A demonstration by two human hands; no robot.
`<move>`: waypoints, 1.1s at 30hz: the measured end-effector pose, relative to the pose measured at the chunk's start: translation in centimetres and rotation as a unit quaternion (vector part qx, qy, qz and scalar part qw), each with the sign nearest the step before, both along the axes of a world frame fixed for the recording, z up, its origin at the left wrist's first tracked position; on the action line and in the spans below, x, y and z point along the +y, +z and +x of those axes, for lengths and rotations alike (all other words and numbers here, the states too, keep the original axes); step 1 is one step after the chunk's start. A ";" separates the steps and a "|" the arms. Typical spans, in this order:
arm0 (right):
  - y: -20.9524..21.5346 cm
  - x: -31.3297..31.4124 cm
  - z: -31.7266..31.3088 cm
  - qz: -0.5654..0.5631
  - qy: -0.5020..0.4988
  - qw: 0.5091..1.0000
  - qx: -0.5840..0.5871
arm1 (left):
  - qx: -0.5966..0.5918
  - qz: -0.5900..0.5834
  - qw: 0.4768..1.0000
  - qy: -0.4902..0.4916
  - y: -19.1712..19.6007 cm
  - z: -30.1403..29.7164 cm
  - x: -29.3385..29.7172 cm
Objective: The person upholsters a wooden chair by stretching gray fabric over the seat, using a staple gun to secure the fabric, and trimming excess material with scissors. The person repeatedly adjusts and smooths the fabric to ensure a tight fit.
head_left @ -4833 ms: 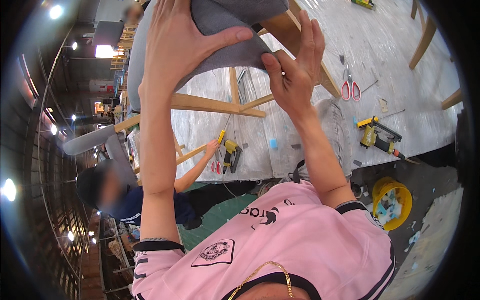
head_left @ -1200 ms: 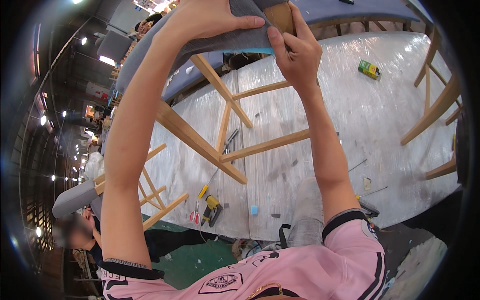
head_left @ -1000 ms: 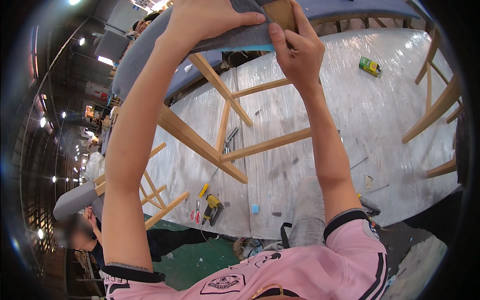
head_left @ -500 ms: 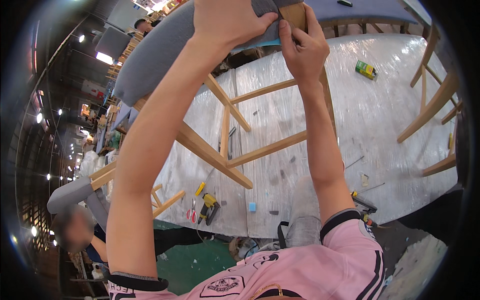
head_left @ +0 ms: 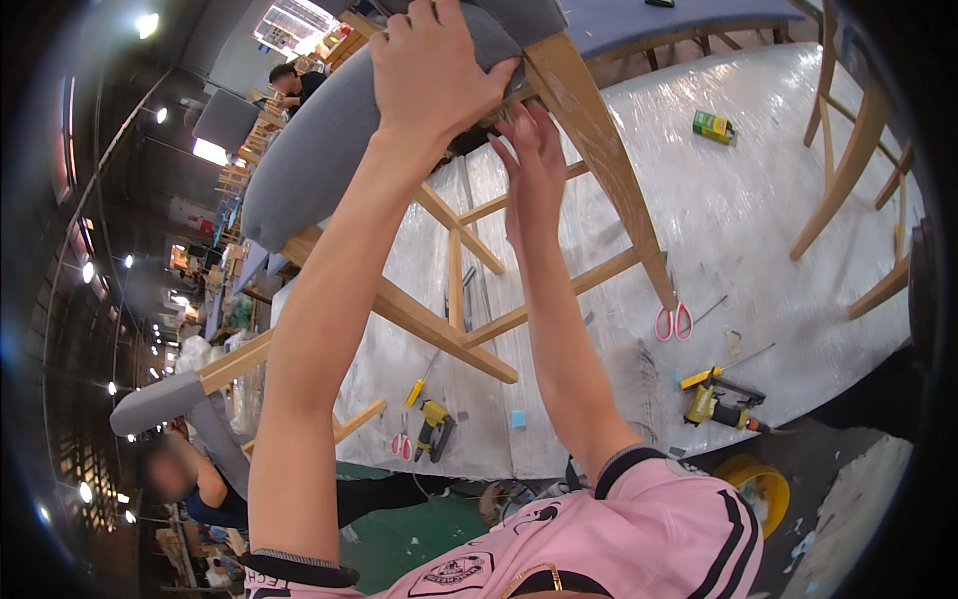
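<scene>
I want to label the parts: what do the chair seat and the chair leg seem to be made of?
The chair seat looks like grey woven fabric, matte, probably over padding, since its edge is rounded. The chair leg looks like light solid wood: visible grain, smooth, perhaps unvarnished.

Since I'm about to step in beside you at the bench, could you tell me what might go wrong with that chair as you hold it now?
The left hand alone grips the grey padded seat; the right hand is open beside the wooden leg, so the raised chair could tip or slip. Its legs hang above the red-handled scissors and the yellow nail gun on the plastic-covered table and might knock them.
</scene>
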State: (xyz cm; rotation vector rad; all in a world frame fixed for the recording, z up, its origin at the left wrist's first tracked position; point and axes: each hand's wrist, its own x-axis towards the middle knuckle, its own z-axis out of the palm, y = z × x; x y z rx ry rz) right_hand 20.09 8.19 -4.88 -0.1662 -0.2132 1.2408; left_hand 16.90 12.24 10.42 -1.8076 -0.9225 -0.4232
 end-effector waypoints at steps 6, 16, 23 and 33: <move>3.0 6.0 1.2 0.137 0.035 0.968 0.209 | -0.001 -0.017 1.000 0.004 0.1 0.9 -0.1; 2.9 8.6 -1.7 0.157 -0.057 0.956 0.239 | -0.067 -0.075 0.995 0.017 1.0 1.9 -0.8; 1.8 13.0 -0.9 0.186 0.039 0.968 0.166 | -0.077 -0.060 0.995 0.012 1.3 2.2 -0.3; -24.9 -12.5 14.0 -0.114 0.340 0.889 -0.287 | -0.089 -0.071 0.993 0.031 1.0 0.6 0.7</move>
